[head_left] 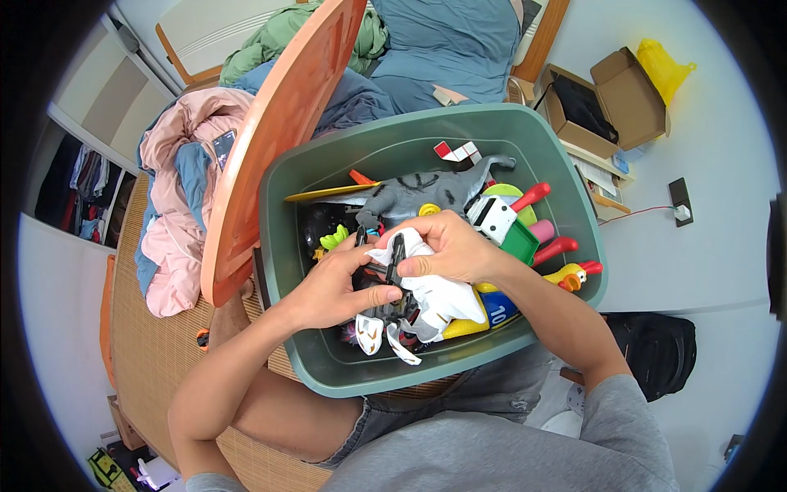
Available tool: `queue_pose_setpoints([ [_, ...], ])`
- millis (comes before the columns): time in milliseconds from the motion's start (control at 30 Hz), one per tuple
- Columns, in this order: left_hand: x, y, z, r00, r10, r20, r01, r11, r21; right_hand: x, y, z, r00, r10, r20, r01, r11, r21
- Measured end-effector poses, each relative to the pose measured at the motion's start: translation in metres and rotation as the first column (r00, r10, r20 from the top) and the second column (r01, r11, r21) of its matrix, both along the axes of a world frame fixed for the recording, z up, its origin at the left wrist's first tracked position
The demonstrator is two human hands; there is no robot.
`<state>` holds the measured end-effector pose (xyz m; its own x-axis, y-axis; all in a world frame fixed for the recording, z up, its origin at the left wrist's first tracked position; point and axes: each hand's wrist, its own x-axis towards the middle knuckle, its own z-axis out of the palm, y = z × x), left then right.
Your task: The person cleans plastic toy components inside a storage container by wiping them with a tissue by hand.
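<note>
Both hands are over a green bin (443, 123) full of toys. My left hand (336, 283) is closed on a dark jointed toy (397, 258) with white parts. On its right side, my right hand (447, 250) pinches the same toy and a white cloth-like piece (443, 297). White pointed pieces (369, 334) hang below the fingers. Behind the hands lies a grey dinosaur (426, 190). A yellow rubber chicken (567, 277) in a blue shirt lies under my right wrist. Red-handled toys (534, 194) and a green box piece (520, 243) rest at the bin's right side.
An orange lid (270, 148) leans upright against the bin's left side. Pink bedding (180, 238) with a phone (224, 148) lies farther left. At the upper right is an open cardboard box (631, 94); a black bag (656, 353) sits at the right.
</note>
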<state>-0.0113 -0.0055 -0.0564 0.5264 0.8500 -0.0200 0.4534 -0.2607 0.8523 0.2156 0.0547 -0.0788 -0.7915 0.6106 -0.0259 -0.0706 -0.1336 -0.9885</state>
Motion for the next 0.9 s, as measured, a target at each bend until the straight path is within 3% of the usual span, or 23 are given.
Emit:
queue_pose_setpoints([
  [100, 0.0, 0.0, 0.006, 1.0, 0.001, -0.03, -0.003, 0.998, -0.07, -0.001, -0.001, 0.002, 1.0, 0.009, -0.004, -0.008, 1.0, 0.022],
  [167, -0.001, 0.001, 0.008, 0.999, 0.044, -0.025, -0.048, 0.975, -0.216, -0.002, -0.001, 0.002, 0.999, 0.004, -0.048, -0.007, 0.998, -0.058],
  [300, -0.001, 0.001, 0.002, 0.997, 0.063, 0.047, -0.053, 0.982, -0.181, -0.004, -0.001, 0.002, 0.99, -0.131, -0.043, 0.124, 0.983, -0.138],
  [400, 0.0, 0.0, 0.001, 0.997, 0.019, 0.077, -0.014, 0.998, -0.063, -0.005, 0.0, 0.001, 0.948, -0.308, -0.075, 0.29, 0.938, -0.19],
  [500, -0.001, 0.0, 0.004, 0.999, -0.001, 0.04, 0.002, 1.0, -0.028, -0.005, -0.002, 0.0, 0.975, -0.221, -0.031, 0.213, 0.964, -0.16],
  [567, -0.004, 0.0, 0.007, 0.998, 0.055, -0.007, -0.056, 0.977, -0.207, -0.004, -0.005, 0.004, 0.996, -0.079, 0.034, 0.083, 0.985, -0.149],
  [600, -0.004, 0.001, 0.005, 0.987, 0.078, 0.14, -0.05, 0.979, -0.198, -0.007, -0.005, 0.003, 0.999, -0.032, -0.043, 0.026, 0.989, -0.148],
  [667, -0.01, 0.003, 0.004, 0.966, 0.147, 0.211, -0.096, 0.967, -0.235, -0.002, -0.008, 0.01, 0.996, 0.063, -0.066, -0.074, 0.98, -0.184],
  [700, -0.013, 0.006, 0.007, 0.958, 0.162, 0.236, -0.101, 0.963, -0.251, -0.007, -0.01, 0.005, 0.982, 0.024, -0.188, -0.055, 0.985, -0.162],
  [733, -0.015, 0.007, 0.012, 0.94, 0.18, 0.29, -0.083, 0.945, -0.317, -0.005, -0.009, 0.006, 0.982, 0.024, -0.189, -0.055, 0.985, -0.162],
  [800, -0.019, 0.012, 0.007, 0.903, 0.245, 0.352, -0.123, 0.934, -0.334, 0.001, -0.006, 0.012, 0.994, 0.099, -0.05, -0.105, 0.985, -0.137],
  [833, -0.02, 0.012, 0.009, 0.889, 0.269, 0.37, -0.132, 0.925, -0.355, 0.0, -0.006, 0.011, 0.996, 0.057, -0.062, -0.059, 0.998, -0.038],
  [900, -0.022, 0.014, 0.007, 0.836, 0.354, 0.419, -0.127, 0.868, -0.481, 0.0, -0.004, 0.008, 0.999, -0.029, -0.017, 0.029, 0.999, -0.027],
])
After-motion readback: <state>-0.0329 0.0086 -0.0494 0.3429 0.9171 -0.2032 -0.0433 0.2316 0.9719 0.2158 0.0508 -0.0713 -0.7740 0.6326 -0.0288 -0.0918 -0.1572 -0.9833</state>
